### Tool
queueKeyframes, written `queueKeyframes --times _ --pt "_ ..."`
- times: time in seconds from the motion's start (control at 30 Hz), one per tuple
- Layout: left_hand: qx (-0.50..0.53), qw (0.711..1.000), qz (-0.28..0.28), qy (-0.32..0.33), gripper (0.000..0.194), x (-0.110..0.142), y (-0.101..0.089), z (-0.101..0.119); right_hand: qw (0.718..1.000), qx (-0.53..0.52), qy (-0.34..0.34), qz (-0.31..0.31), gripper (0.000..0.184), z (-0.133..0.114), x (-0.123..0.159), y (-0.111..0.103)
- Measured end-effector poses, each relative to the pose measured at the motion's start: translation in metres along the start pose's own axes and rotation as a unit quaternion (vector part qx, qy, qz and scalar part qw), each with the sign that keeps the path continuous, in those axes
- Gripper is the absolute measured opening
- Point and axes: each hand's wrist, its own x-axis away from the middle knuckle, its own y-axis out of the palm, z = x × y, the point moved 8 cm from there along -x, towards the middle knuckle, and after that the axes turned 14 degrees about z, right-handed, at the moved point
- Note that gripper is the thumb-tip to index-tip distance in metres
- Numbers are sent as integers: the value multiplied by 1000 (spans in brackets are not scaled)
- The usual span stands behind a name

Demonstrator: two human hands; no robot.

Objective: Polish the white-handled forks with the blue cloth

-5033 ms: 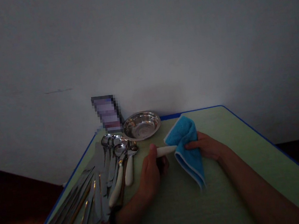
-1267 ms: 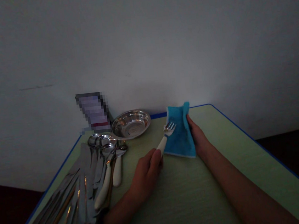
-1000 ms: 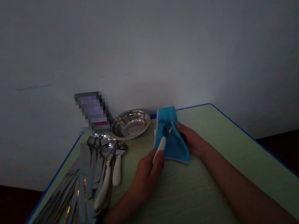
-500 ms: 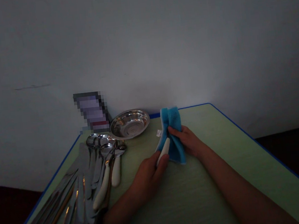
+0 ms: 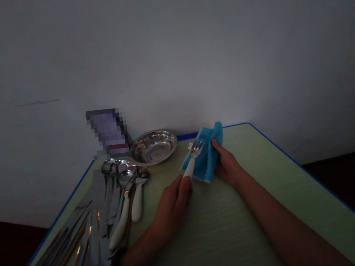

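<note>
My left hand [image 5: 172, 207] grips the white handle of a fork [image 5: 191, 165], whose metal tines point up and away from me. Behind the tines hangs a blue cloth [image 5: 206, 159] with a small white label at its left edge. Pinched at its right side, the cloth is held by my right hand [image 5: 227, 163], thumb on the near face. The tines lie in front of the cloth; whether they touch it I cannot tell. Both hands are above the middle of the green table [image 5: 226, 233].
Several spoons [image 5: 125, 178] and other cutlery lie in a spread along the table's left side, some with white handles. A shiny metal bowl [image 5: 153, 148] stands at the back. Left of it, a blurred-out screen [image 5: 109, 131] leans near the wall [image 5: 169, 57].
The fork's head, wrapped in the cloth before, now shows in front of it. My right hand has opened the cloth out slightly to the right; the left has drawn back a little.
</note>
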Motion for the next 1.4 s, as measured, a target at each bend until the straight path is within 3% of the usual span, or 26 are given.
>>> queueKeyframes --times 0.17,0.4,0.77,1.07,1.4 --pt "-4 1000 -3 6 36 0 0 0 997 24 35 -63 25 4 8 8" --pt "-28 999 -26 2 36 1 3 -1 988 72 26 -131 30 8 16 16" --pt "-84 995 -43 35 36 2 5 7 974 162 -56 -152 20 5 14 16" --pt "-119 990 -55 44 36 2 6 10 984 168 -50 -38 10 5 7 4" --pt "-123 989 -72 47 35 3 8 12 963 237 -128 -30 18 -2 5 2"
